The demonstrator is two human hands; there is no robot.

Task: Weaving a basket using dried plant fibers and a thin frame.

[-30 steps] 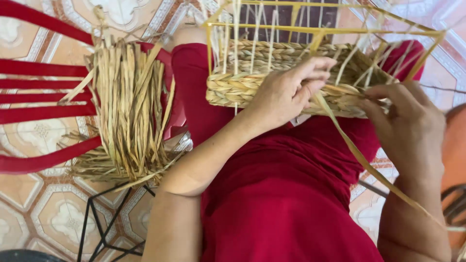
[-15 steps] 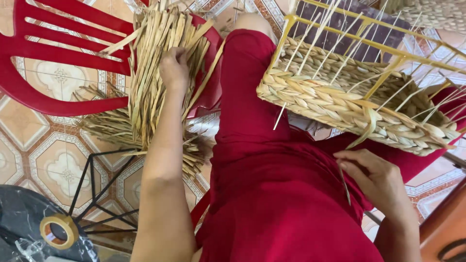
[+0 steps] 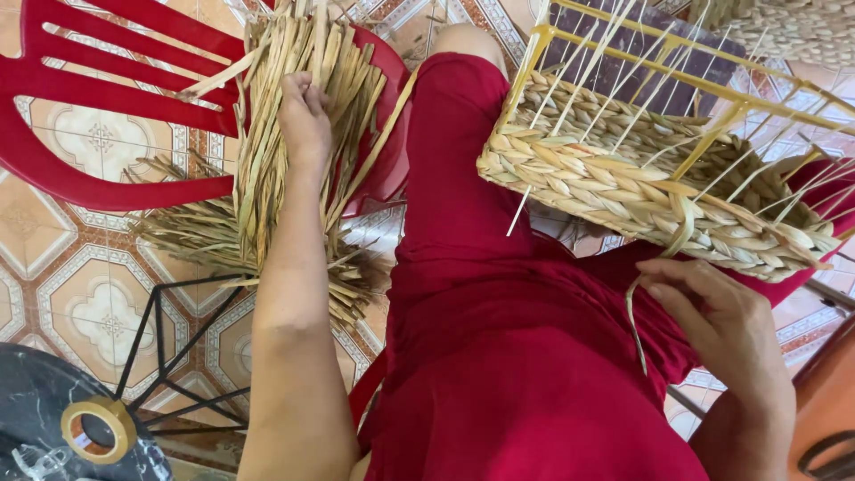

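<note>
A partly woven straw basket (image 3: 641, 191) on a yellow wire frame (image 3: 712, 62) rests on my lap, over my red clothing. My right hand (image 3: 712, 325) sits just below the basket's near edge, fingers pinching a loose straw strand (image 3: 655, 267) that hangs from the weave. My left hand (image 3: 305, 111) reaches out to the left and closes on strips in a bundle of dried straw (image 3: 285, 151) lying across a red plastic chair (image 3: 116, 107).
Patterned floor tiles (image 3: 80, 285) lie below. A black wire stand (image 3: 169, 356) is at the lower left, beside a dark round tabletop (image 3: 36, 419) with a roll of tape (image 3: 98, 429). An orange-brown object (image 3: 824, 419) is at the right edge.
My left hand left the basket rim and reached left into the straw bundle. My right hand dropped from the basket's side to below it, still on the strand. The view swung left.
</note>
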